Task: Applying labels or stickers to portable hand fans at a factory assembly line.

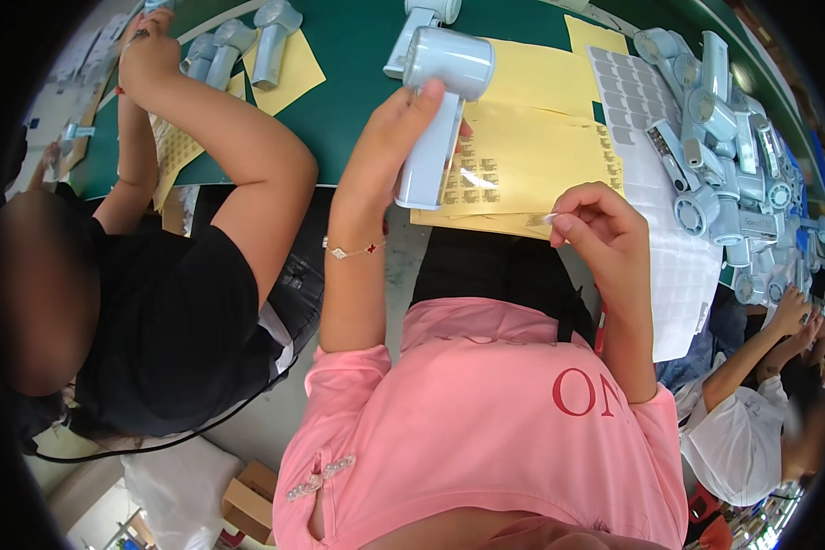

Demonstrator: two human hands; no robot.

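Note:
Wrapped round the light blue handheld fan (449, 62), my left hand (387, 137) keeps it upright above the table edge, thumb near the round head. My right hand (607, 231) is closed in a pinch on a small pale label (550, 219), only a corner of which shows. Below and between the hands lies a stack of yellow label sheets (541, 165), printed with small dark labels and partly bare. To its right a sheet of grey-white stickers (628, 96) rests on long white backing paper (674, 257) that hangs over the edge.
Many more blue fans (724, 137) are heaped at the right of the green table (353, 55). Several fans (270, 41) stand or lie at the far left. A co-worker's bent arm (238, 137) reaches in at my left; another co-worker's hands (793, 316) work at the right.

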